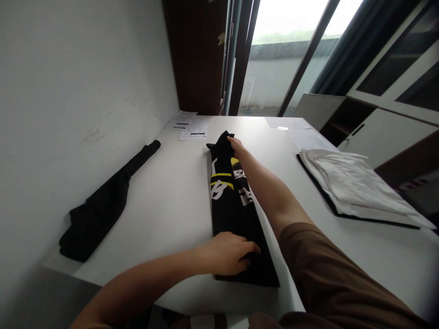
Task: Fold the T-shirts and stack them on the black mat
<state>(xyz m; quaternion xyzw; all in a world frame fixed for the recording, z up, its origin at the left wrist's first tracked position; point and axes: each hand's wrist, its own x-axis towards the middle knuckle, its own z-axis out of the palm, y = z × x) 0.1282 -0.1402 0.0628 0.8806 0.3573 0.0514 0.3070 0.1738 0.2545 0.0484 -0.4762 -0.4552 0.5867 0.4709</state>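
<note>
A black T-shirt (pixel 228 219) with white and yellow print lies on the white table, folded lengthwise into a narrow strip. On its near end rests my left hand (pixel 231 253), fingers apart and slightly bent over the cloth. My right hand (pixel 236 145) reaches to the far end, where its fingers are closed on the bunched black fabric. Part of the right-hand grip is hidden behind the hand and cloth.
Along the wall at left lies another folded black garment (pixel 106 201). A stack of white garments (pixel 356 183) sits on the right, with black cloth under it. Papers (pixel 194 127) lie at the table's far left, more sheets (pixel 308 135) at far right.
</note>
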